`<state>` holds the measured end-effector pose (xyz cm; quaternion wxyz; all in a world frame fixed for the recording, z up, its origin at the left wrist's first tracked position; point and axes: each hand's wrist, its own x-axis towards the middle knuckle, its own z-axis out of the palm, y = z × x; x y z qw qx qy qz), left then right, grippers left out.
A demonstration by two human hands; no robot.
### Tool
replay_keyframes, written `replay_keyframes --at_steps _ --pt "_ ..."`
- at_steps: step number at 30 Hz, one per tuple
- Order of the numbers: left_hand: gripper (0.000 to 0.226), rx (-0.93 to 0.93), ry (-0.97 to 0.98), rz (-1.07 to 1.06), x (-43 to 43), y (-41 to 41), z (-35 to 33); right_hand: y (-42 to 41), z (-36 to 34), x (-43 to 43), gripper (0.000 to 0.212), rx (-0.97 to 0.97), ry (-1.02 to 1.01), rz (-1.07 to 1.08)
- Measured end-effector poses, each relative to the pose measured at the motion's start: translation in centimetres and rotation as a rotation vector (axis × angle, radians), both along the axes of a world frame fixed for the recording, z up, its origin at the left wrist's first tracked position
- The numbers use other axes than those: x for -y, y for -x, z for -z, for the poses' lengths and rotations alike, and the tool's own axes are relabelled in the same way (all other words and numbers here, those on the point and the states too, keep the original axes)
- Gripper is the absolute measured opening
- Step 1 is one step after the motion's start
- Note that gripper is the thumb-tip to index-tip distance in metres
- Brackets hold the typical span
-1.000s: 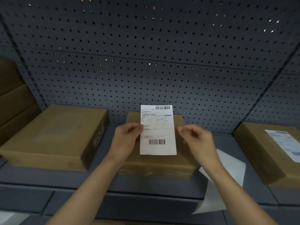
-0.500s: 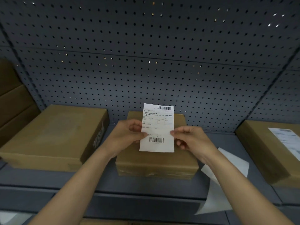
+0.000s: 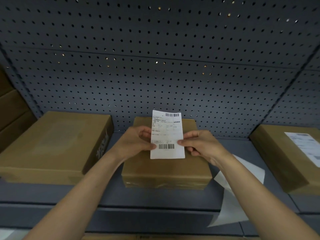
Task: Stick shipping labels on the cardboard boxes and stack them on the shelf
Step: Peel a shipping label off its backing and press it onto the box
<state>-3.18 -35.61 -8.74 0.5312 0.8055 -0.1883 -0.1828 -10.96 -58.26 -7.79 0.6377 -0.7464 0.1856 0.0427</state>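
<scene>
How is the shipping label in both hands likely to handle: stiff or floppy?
Probably thin and light: the shipping label stands nearly flat with just the left hand and right hand pinching its side edges. One-handed, it would likely droop. If the white sheet beside the box is its backing, it may cling on contact.

Left hand [image 3: 136,144], right hand [image 3: 200,146] — both pinching, forearms extended.

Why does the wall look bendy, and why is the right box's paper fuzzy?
Head view: the wide-angle lens bows the pegboard seams; the stuck label on the right box blurs near the frame edge; the held shipping label is sharp at centre.
</scene>
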Motion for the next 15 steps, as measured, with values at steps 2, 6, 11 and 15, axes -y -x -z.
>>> replay_keyframes --at_steps 2,6,11,15 --pt "0.035 0.007 0.003 -0.009 0.1 -0.2 0.2 -0.1 0.2 0.0 0.022 -0.003 0.032 0.003" --pt "0.034 0.026 -0.011 -0.009 0.3 -0.5 0.6 -0.1 0.5 0.0 0.022 -0.015 0.069 -0.003" --pt "0.034 0.049 -0.026 -0.008 0.5 -0.5 1.0 -0.2 0.9 0.1 0.025 -0.007 0.075 -0.003" --pt "0.035 0.050 -0.010 -0.017 0.5 -0.4 1.4 -0.3 1.0 0.1 0.025 0.001 0.078 -0.008"
